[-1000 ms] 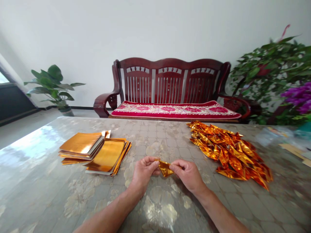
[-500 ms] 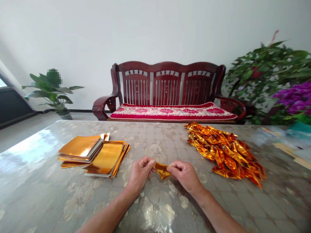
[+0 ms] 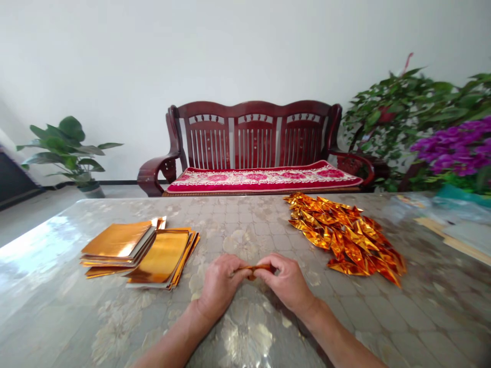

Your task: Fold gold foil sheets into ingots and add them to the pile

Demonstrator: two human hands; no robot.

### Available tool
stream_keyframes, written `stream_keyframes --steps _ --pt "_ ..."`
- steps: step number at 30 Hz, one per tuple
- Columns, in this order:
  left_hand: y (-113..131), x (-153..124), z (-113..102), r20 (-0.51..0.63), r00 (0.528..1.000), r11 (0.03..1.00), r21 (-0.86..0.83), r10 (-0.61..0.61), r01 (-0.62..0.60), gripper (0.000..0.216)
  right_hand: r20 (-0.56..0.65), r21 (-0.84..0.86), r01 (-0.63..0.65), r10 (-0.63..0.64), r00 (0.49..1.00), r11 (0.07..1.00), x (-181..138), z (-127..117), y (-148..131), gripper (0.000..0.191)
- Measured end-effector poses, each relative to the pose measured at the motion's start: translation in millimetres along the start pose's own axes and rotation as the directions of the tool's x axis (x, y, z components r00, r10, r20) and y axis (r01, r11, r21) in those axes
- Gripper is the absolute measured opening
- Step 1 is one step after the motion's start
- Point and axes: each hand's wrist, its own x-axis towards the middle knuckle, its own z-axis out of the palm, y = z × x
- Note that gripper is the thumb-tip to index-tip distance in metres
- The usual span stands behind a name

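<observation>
We pinch the gold paper (image 3: pixel 256 267) at both ends, left grip (image 3: pixel 220 286) and right grip (image 3: pixel 286 281) each closed tight on it. Its long axis runs left to right, just above the desk (image 3: pixel 422 306) at its near middle, between the sheets (image 3: pixel 153 250) and the folded pile (image 3: pixel 345 235).

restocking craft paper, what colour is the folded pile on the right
The pile is shiny gold-orange; head view shows it.
</observation>
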Motion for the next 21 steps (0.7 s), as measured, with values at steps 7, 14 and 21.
stream_keyframes --steps 7,14,21 --pt "-2.9 -2.7 5.9 -0.032 0.994 0.978 -0.184 -0.107 0.099 0.013 -0.073 0.103 0.025 -0.018 0.997 0.994 0.9 -0.9 -0.9 0.010" --pt "8.7 -3.8 8.6 -0.066 0.998 0.975 -0.219 0.008 -0.022 0.022 -0.018 0.060 0.147 -0.146 0.989 0.987 -3.7 -6.8 -10.0 0.018" --pt "19.0 -8.2 8.8 -0.031 0.993 0.933 -0.348 -0.112 0.094 0.019 0.056 0.144 0.153 -0.163 0.985 0.978 -3.7 -7.9 -10.5 0.024"
